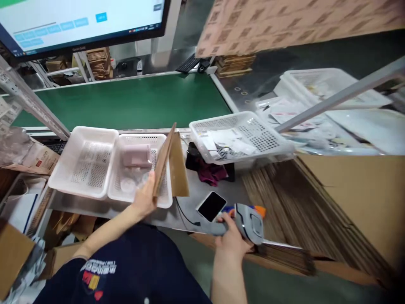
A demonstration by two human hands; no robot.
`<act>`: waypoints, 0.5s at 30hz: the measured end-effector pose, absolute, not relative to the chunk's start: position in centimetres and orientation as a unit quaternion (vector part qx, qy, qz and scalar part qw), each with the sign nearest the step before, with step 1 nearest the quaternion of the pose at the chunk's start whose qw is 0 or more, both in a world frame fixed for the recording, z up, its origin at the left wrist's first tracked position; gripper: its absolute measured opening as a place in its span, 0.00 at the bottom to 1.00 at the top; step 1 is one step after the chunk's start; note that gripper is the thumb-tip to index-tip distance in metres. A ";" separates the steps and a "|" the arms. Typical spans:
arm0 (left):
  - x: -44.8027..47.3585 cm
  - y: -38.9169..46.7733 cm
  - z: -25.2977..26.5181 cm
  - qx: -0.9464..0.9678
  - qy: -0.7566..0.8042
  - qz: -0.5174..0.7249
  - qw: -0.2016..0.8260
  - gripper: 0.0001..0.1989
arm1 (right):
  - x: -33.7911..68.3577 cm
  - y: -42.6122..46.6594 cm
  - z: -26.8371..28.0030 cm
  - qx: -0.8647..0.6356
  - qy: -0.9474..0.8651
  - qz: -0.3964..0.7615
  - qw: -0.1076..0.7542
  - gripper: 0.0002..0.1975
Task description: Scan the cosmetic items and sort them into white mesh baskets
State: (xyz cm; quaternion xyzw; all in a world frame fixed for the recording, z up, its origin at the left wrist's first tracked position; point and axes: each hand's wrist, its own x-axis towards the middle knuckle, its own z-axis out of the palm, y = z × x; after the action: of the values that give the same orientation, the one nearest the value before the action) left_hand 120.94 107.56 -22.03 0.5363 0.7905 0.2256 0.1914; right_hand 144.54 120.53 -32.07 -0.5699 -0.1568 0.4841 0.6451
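Observation:
My left hand (146,197) grips the near edge of a brown cardboard piece (179,169), folded and standing on its side over the right part of a white basket (164,192). In that basket lie a pink box (136,155) and some clear plastic-wrapped items (128,184). A grey barcode scanner (249,223) is in my right hand (232,236), fingers wrapped round its handle, at the front edge of the table. Just beyond the scanner lies a phone (211,206) with a dark screen. An orange and blue object (260,210) is partly hidden behind the scanner.
Left stands another white basket (63,177). A raised white basket (272,143) holds small packets. Flat cartons (268,198) are stacked at right. Behind runs a green conveyor belt (142,101); a monitor (85,25) hangs above. A metal post (344,95) slants across the right.

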 end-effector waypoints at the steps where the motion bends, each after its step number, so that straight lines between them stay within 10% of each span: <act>1: 122.6 109.2 -22.9 0.553 0.773 0.218 0.220 0.50 | 145.4 120.7 -32.5 -0.571 -0.143 0.485 0.647 0.28; 10: 124.7 102.1 -26.4 0.118 0.656 0.392 0.634 0.37 | 150.9 121.7 -35.3 -0.599 -0.129 0.499 0.613 0.29; 15: 121.4 105.3 -25.7 -0.164 0.552 0.565 0.591 0.25 | 150.1 122.3 -34.8 -0.592 -0.134 0.515 0.606 0.28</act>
State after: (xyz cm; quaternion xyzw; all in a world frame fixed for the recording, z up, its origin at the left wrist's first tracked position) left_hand 121.39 105.31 -25.67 -0.1638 0.5516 0.5654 0.5909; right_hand 150.15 122.29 -34.79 -0.5918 -0.1338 0.5150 0.6055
